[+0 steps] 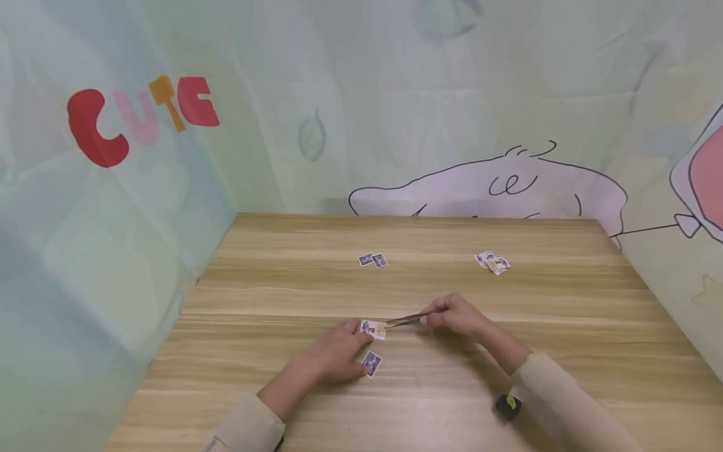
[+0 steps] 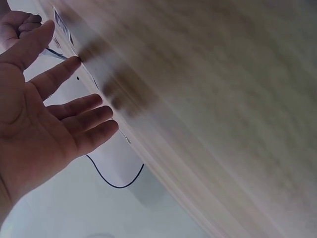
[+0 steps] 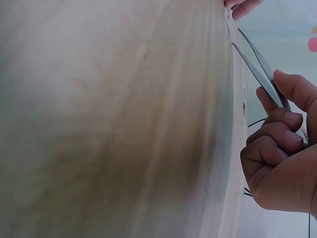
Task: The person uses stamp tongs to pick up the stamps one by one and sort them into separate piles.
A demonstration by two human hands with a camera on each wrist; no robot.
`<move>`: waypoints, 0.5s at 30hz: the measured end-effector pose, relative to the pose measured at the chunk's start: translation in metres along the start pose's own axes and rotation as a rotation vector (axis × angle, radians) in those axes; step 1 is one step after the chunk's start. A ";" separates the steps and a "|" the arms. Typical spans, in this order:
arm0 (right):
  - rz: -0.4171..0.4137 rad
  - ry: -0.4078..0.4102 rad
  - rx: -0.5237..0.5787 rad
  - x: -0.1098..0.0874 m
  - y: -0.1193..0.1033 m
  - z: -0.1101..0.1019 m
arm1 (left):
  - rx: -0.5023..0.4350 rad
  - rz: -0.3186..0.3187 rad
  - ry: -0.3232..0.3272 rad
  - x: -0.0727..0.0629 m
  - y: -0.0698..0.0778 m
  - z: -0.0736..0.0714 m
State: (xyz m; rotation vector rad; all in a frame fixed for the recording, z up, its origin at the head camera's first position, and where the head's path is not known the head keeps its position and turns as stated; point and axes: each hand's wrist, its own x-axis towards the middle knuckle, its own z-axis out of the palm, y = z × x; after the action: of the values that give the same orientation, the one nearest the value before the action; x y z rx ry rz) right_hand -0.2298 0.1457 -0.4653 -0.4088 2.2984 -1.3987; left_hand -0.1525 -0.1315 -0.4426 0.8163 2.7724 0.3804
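Observation:
My right hand (image 1: 454, 312) holds a pair of dark metal tweezers (image 1: 407, 319), pinched between thumb and fingers. Their tips reach the right edge of a small white printed card (image 1: 373, 329). In the right wrist view the tweezers (image 3: 252, 58) have their tips apart. My left hand (image 1: 339, 353) lies at the left of that card, with a finger and thumb touching or very near it. Its fingers look fairly straight and spread in the left wrist view. A second small card (image 1: 371, 363), blue with a white border, lies just below, by the left thumb.
Two overlapping blue cards (image 1: 379, 260) lie farther back on the wooden table (image 1: 271, 289). At the back right is a loose pile of white printed cards (image 1: 494, 263). A small black object (image 1: 508, 407) with a yellow mark sits beside the right sleeve. Printed fabric walls (image 1: 282, 94) surround the table.

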 end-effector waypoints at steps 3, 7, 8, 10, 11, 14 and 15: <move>0.004 0.003 -0.008 0.006 -0.003 0.001 | -0.005 -0.019 0.008 -0.002 -0.001 -0.001; 0.004 0.005 -0.026 0.014 -0.008 0.002 | -0.006 -0.025 0.014 -0.002 -0.003 -0.002; 0.002 0.008 -0.034 0.016 -0.009 0.002 | -0.005 -0.019 0.018 -0.002 -0.003 -0.002; 0.002 0.014 -0.046 0.020 -0.010 0.001 | -0.004 -0.007 0.026 -0.001 -0.003 -0.003; -0.001 0.017 -0.051 0.021 -0.010 0.000 | -0.005 -0.002 0.029 -0.001 -0.003 -0.003; -0.003 0.014 -0.052 0.024 -0.010 -0.003 | -0.004 0.009 0.030 0.001 -0.003 -0.002; -0.003 0.011 -0.051 0.025 -0.010 -0.004 | -0.004 0.006 0.024 0.002 -0.004 -0.002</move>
State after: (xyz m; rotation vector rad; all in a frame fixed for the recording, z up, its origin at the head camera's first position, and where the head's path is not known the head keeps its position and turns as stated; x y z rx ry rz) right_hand -0.2532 0.1331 -0.4601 -0.4219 2.3472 -1.3493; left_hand -0.1566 -0.1339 -0.4418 0.8243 2.7914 0.3994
